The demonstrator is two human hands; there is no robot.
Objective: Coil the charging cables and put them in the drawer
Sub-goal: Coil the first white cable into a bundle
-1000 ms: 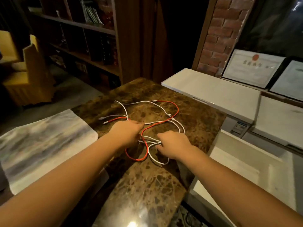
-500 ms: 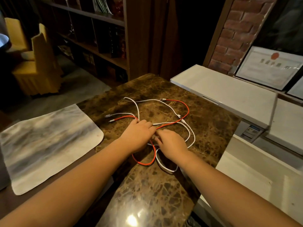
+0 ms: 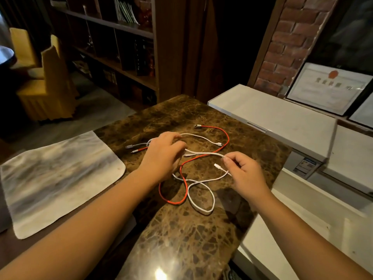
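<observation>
A red charging cable (image 3: 183, 179) and white charging cables (image 3: 200, 208) lie tangled on the brown marble tabletop (image 3: 181, 229). My right hand (image 3: 243, 174) pinches one white cable between thumb and forefinger, and that cable's white plug (image 3: 217, 166) hangs just left of the fingers. My left hand (image 3: 163, 156) rests over the middle of the tangle with its fingers curled on the cables; whether it grips one is hidden. Two plug ends (image 3: 131, 148) stick out to the left of it. No drawer is in view.
A grey-white cloth mat (image 3: 54, 178) lies left on the table. White cabinet tops (image 3: 272, 116) stand to the right, with framed certificates (image 3: 329, 87) against a brick wall. A wooden bookshelf (image 3: 125, 49) and yellow chairs (image 3: 48, 85) are behind.
My right hand has moved right and lifted a white cable out of the tangle. My left hand has shifted slightly up over the cables. The camera has tilted.
</observation>
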